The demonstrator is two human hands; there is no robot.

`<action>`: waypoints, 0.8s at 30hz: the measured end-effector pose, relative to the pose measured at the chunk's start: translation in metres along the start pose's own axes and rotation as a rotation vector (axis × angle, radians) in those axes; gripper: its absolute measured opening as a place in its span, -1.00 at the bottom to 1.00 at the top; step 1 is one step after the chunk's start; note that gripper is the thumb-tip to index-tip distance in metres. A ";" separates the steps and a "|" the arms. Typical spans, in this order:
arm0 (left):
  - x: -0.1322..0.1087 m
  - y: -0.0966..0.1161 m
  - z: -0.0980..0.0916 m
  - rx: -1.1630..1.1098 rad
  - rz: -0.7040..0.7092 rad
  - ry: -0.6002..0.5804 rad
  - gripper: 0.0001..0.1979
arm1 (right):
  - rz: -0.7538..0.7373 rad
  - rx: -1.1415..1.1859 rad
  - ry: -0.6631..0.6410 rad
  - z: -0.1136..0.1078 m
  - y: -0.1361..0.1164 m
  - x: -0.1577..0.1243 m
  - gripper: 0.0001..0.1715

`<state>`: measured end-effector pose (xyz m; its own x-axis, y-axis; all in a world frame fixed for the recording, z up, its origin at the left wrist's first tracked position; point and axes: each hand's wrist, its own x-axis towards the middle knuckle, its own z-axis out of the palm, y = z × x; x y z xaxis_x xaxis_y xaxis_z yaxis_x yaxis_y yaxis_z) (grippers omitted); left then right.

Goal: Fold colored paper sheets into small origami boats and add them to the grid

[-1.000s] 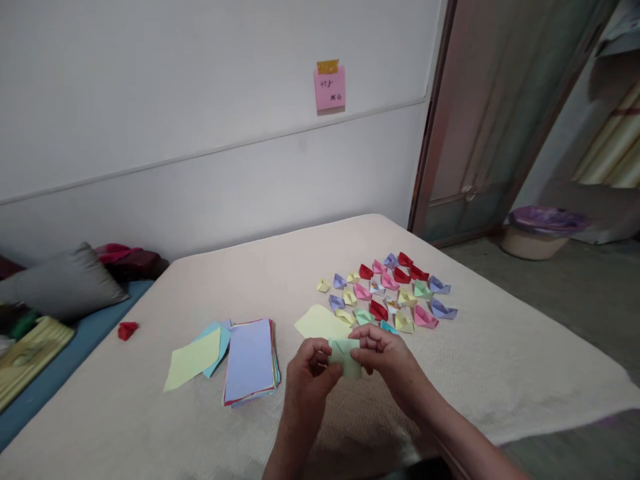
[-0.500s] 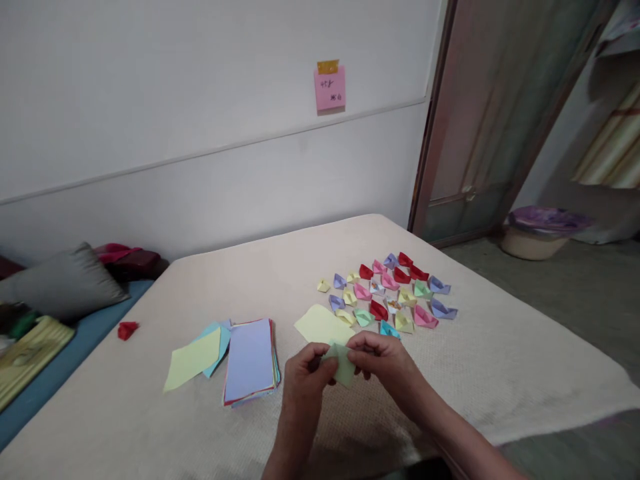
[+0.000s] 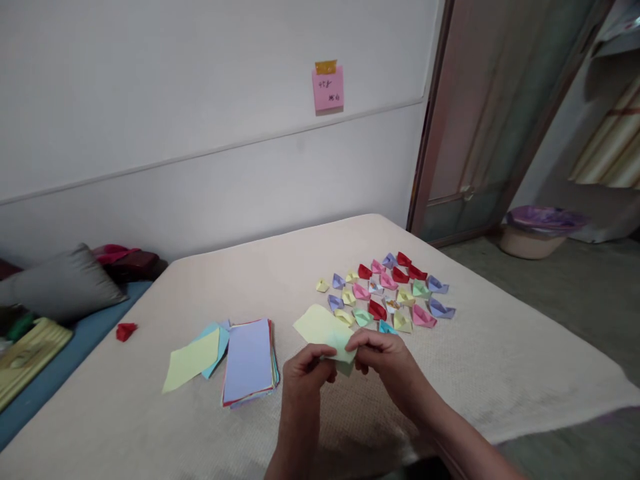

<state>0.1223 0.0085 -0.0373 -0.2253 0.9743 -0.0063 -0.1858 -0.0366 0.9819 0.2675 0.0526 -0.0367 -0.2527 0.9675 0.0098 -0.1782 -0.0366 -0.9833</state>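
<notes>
Between my two hands is a small piece of folded pale green paper (image 3: 345, 352). My left hand (image 3: 306, 377) pinches its left side between thumb and fingers. On the other side, my right hand (image 3: 381, 357) grips the right edge the same way. Fingers cover part of the folds. Just beyond lies a flat pale yellow sheet (image 3: 318, 325), partly hidden behind the held paper. Several folded paper boats in many colours, such as a pink boat (image 3: 424, 317) and a red boat (image 3: 377, 311), stand in rows past my right hand.
A stack of coloured paper (image 3: 249, 363) lies left of my hands, beside a loose yellow sheet (image 3: 191, 361) over a blue one. Farther left is a crumpled-looking red paper piece (image 3: 126, 331). The bed (image 3: 240, 280) meets a white wall carrying a pink note (image 3: 329, 89).
The green paper has turned in my fingers from a small diamond shape to a wider, tilted form. Both hands stay nearly in place, still pinching it.
</notes>
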 end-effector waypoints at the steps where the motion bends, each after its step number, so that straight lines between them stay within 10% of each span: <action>1: 0.000 -0.001 0.000 0.007 0.021 -0.001 -0.89 | -0.004 0.005 -0.017 -0.001 0.000 0.001 -0.81; 24: 0.000 0.000 0.001 0.138 0.091 0.009 -0.85 | -0.117 -0.265 0.036 0.000 0.005 0.001 -0.79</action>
<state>0.1234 0.0087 -0.0372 -0.2438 0.9663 0.0832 -0.0307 -0.0934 0.9952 0.2663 0.0534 -0.0414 -0.2101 0.9698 0.1237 0.0515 0.1374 -0.9892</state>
